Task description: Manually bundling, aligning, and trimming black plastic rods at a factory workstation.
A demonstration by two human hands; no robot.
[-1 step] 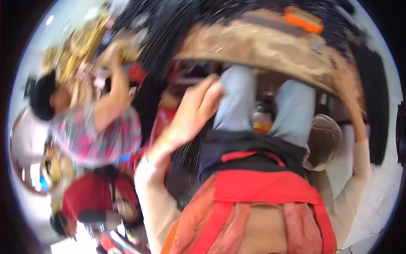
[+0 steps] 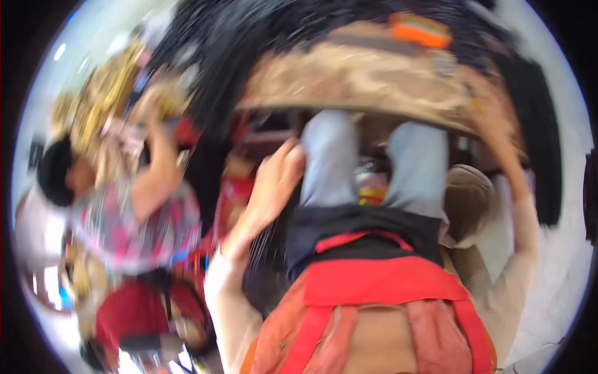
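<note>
My left hand (image 2: 274, 181) is raised beside my left knee, off the table. Its fingers look bent and together; whatever they might hold is hidden. Over at the table's right end, my right hand (image 2: 489, 115) rests low on the brown worktop (image 2: 361, 68). Blur smears its fingers, and a small yellowish spot shows by them. Beyond that hand lie a small greyish piece (image 2: 443, 63) and an orange box-like thing (image 2: 420, 31). Thin black strands (image 2: 274, 37) are heaped along the worktop's far side and hang over its left end.
A co-worker in a checked shirt (image 2: 140, 218) sits at the left, arms reaching toward yellow bundles (image 2: 112, 87). Behind them is a person in dark red (image 2: 131, 305). My knees (image 2: 330, 149) are under the table edge. A brown cloth-like object (image 2: 467, 206) stands beside my right leg.
The whole view has shifted, with the table lower and further left. My left hand has drawn down and back, its fingers more bent. My right hand stays at the table's right end.
</note>
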